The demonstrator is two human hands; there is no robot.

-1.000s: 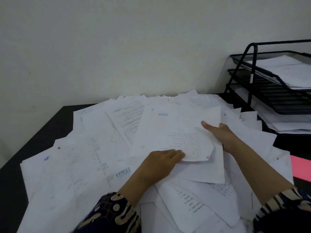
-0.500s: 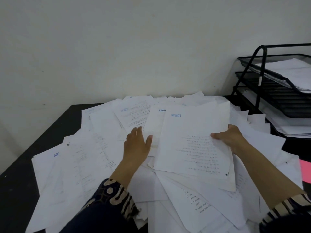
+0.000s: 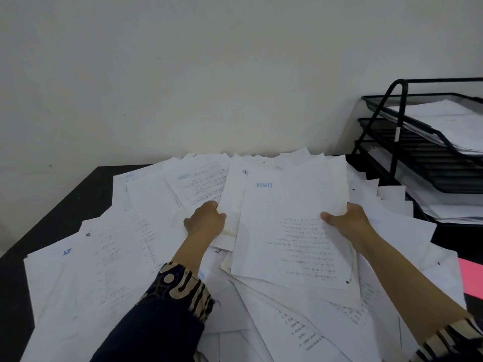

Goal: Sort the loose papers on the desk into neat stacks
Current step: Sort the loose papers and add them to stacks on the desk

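Papers [image 3: 292, 231] sit gripped between left hand [image 3: 205, 220] and right hand [image 3: 347, 220], fingers curled round each edge (thumbs on top).

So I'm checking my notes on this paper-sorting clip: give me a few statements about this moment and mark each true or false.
1. Both hands hold the same small bundle of sheets. True: the left hand grips its left edge, the right hand its right edge.
2. The bundle's top sheet bears a blue stamp. True.
3. The black tray rack stands at the desk's left. False: it stands at the right.
4. The rack's top tray is bare. False: papers lie in it.
5. A pink sheet shows at the right edge. True.
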